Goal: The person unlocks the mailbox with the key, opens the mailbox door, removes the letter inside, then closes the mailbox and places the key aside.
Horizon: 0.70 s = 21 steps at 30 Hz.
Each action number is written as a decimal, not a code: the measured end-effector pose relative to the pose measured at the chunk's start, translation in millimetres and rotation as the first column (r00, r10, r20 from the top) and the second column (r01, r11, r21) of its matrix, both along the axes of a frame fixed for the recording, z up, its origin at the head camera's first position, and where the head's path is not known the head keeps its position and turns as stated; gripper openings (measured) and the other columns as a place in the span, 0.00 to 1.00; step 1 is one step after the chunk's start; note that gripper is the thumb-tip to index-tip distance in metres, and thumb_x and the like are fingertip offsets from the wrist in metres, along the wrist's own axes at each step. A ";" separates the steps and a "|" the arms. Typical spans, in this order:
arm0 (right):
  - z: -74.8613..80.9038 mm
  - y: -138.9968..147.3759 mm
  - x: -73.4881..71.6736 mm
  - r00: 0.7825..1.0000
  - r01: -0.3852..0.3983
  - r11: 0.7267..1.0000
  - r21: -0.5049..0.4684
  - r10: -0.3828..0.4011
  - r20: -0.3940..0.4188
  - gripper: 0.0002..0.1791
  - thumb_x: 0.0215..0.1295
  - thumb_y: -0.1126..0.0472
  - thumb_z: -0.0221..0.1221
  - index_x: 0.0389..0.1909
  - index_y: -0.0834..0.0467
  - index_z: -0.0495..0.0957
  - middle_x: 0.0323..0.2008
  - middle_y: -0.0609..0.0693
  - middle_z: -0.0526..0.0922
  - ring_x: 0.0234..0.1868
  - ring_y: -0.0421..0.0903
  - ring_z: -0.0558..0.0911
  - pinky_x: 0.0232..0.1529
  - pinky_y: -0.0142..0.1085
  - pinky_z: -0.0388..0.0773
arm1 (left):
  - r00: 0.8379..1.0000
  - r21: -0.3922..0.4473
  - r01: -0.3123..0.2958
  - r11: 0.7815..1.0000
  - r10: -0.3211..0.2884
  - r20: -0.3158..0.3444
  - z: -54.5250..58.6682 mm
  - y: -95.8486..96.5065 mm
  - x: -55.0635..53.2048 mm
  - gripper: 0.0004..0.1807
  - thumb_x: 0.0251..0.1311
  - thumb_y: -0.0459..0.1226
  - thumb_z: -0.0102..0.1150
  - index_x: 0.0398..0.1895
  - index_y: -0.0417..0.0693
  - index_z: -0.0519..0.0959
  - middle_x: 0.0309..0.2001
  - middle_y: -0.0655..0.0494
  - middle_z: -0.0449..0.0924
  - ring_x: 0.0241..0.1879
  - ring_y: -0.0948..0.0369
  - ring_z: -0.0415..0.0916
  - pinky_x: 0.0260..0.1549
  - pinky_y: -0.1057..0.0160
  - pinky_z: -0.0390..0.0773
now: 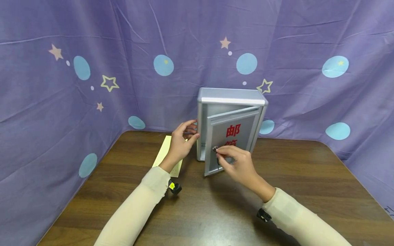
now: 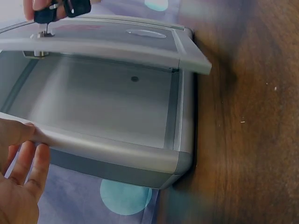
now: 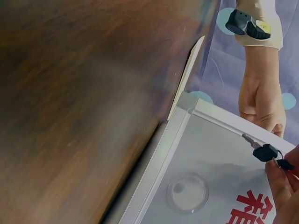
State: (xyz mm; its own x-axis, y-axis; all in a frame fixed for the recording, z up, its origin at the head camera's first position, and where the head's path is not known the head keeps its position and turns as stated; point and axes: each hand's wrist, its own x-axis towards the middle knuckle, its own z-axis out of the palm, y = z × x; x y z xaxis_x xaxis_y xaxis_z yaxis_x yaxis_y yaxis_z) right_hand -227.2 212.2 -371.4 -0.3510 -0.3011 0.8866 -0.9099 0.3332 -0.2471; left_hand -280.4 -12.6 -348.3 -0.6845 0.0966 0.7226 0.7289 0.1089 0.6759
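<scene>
A silver metal mailbox [image 1: 233, 94] stands upright on the table, its door [image 1: 232, 136] with red characters ajar, swung out on the left side. My left hand [image 1: 181, 141] holds the box's left edge, thumb at the front rim and fingertips along the outer side, as the left wrist view shows. My right hand [image 1: 237, 162] pinches a black-headed key [image 2: 45, 15] at the door lock [image 1: 214, 149]; its blade meets the lock. A second key [image 3: 265, 152] with a black head hangs beside the fingers. Inside, the visible part of the box is bare grey metal [image 2: 103, 93].
A pale yellow paper [image 1: 163, 150] lies on the brown wooden table [image 1: 197, 212], left of the box and partly behind my left hand. A purple curtain [image 1: 197, 41] with stars and blue spots hangs behind and at the sides.
</scene>
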 end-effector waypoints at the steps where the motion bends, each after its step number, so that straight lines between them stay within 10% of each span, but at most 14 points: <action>1: 0.1 -1.3 -0.5 1.000 0.008 1.000 -0.002 -0.008 0.006 0.07 0.56 0.74 0.66 0.37 0.66 0.86 0.38 0.54 0.87 0.37 0.49 0.86 0.37 0.32 0.85 | 1.000 0.000 0.001 1.000 -0.001 0.001 -0.1 0.1 0.0 0.26 0.53 0.16 0.65 0.57 0.24 0.74 0.45 0.28 0.76 0.41 0.38 0.79 0.40 0.48 0.85; 21: -1.8 -23.5 -23.6 0.994 0.106 0.993 -0.049 -0.105 0.014 0.05 0.57 0.73 0.67 0.35 0.66 0.86 0.35 0.54 0.87 0.34 0.47 0.86 0.33 0.35 0.86 | 1.000 -0.010 -0.015 1.000 0.015 -0.014 0.0 1.4 0.3 0.25 0.53 0.16 0.65 0.57 0.24 0.74 0.44 0.29 0.77 0.40 0.38 0.79 0.38 0.45 0.85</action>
